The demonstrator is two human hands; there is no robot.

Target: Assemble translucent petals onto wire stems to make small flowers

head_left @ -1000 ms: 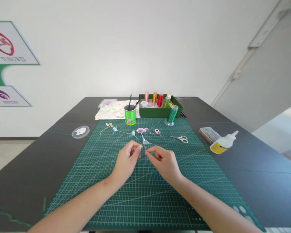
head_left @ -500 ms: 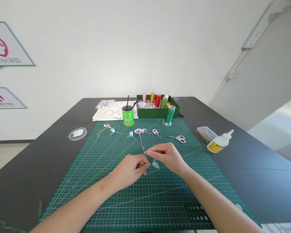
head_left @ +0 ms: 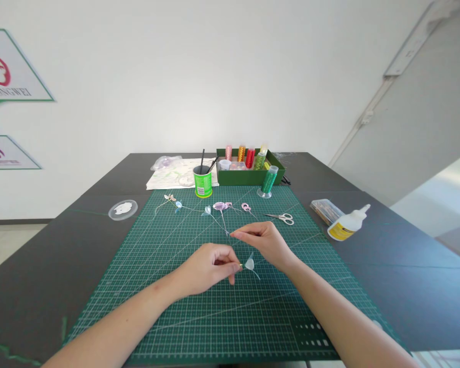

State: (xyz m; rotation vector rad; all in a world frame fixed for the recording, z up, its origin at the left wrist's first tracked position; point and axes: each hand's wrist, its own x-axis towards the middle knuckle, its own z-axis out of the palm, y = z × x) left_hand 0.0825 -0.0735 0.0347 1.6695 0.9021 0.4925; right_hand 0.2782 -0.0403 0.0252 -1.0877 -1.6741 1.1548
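My left hand [head_left: 214, 266] is closed in a pinch on the thin stem of a pale blue petal flower [head_left: 250, 263]. A yellowish-green bit shows at the flower's base, and a fine strand hangs from its petals. Above and to the right, my right hand [head_left: 266, 243] also pinches, fingertips pressed together; what it holds is too fine to make out. Just past those fingertips lie the stem ends of a purple flower [head_left: 220, 206] and a light blue flower [head_left: 207, 210], on the green cutting mat [head_left: 199, 327].
Scissors [head_left: 281, 219] lie at the mat's right, near a glue bottle [head_left: 348, 225] and a clear case [head_left: 325, 210]. Behind are a green thread spool [head_left: 269, 180], a green box [head_left: 249, 178] of spools and a green can [head_left: 203, 184]. A dish [head_left: 123, 210] is left.
My left hand has turned and moved slightly right and down, bringing the pale blue flower into fuller view. My right fingertips have risen slightly, widening the gap between the hands.
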